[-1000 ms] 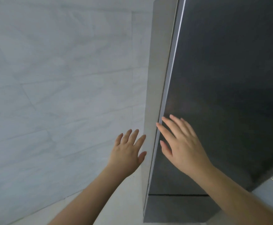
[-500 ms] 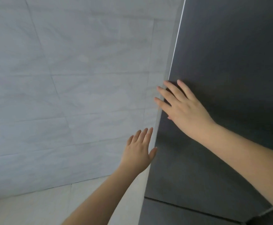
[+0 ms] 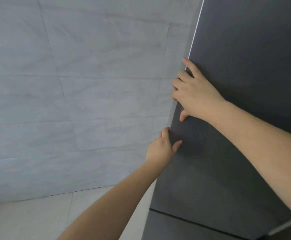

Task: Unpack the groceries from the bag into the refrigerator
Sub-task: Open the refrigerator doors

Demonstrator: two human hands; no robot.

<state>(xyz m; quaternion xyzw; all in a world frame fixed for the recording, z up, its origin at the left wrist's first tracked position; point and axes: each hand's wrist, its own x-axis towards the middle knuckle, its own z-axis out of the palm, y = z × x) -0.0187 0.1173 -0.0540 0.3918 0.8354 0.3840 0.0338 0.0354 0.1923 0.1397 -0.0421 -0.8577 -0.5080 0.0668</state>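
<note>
dark grey refrigerator door (image 3: 245, 118) fills the right side of the view, matte flat panel, its left edge running as a thin pale line from top right down toward centre. below it a horizontal seam, then a second dark panel (image 3: 184, 227) under it. small metallic piece (image 3: 286, 226) at lower right by the seam, too blurred to tell what it is.

right hand (image 3: 196, 94) sits on the door's left edge, upper one of the two. palm side against the panel front, fingers (image 3: 177, 84) curled over and around the edge so the tips go out of sight behind it, index laid up along the edge, thumb (image 3: 182, 116) pointing down, flat on the panel. so it grips the door edge.

left hand (image 3: 162, 148) just below, near the right hand but not touching it. fingers go behind the same edge, hidden past the knuckles, thumb (image 3: 176, 145) lying on the door front, so the edge sits pinched between thumb and fingers. how far the hidden fingers curl, cannot tell.

both forearms bare, coming in from the bottom and right of the frame.

door looks shut or nearly so, no interior visible; cannot tell if a gap has opened.

left of the refrigerator: wall (image 3: 72, 84) of pale grey marbled tiles with thin joints. lighter tiled floor (image 3: 37, 220) at bottom left, meeting the wall.
</note>
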